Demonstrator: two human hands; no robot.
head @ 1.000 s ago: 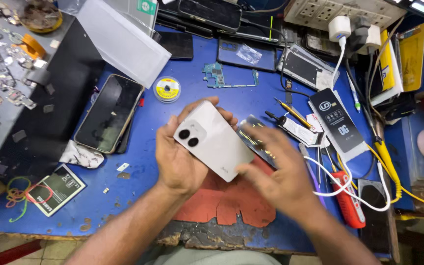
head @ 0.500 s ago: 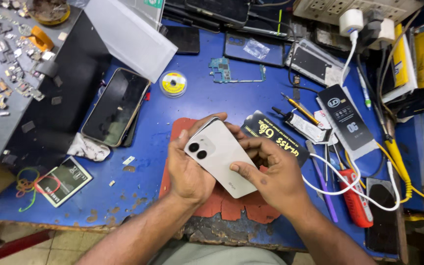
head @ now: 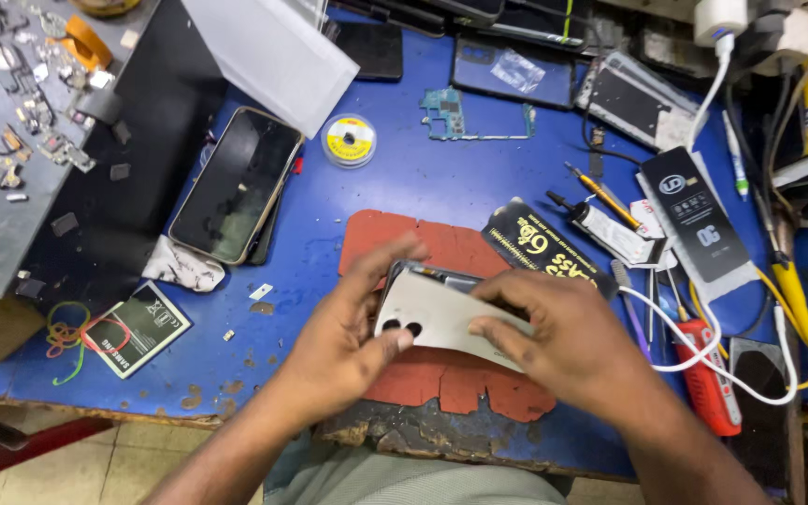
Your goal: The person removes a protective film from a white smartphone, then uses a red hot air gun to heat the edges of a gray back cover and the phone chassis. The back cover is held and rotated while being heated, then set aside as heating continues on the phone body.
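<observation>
White slim smartphone with two round rear camera lenses (head: 446,323) sits back-up between both hands, held above a worn red rubber work mat (head: 441,383) on the blue workbench (head: 423,178). The left hand (head: 348,341) grips its camera end, thumb pressed beside the lenses. The right hand (head: 563,341) clasps the other end, fingers curled over the top edge. Nearby lie a black-screened phone (head: 234,185) and a yellow solder-wire spool (head: 349,140).

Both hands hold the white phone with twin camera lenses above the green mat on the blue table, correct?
Not quite. In the head view the mat is red, not green. Otherwise right: the left hand and right hand both hold the white phone with twin camera lenses above it on the blue table.
</observation>
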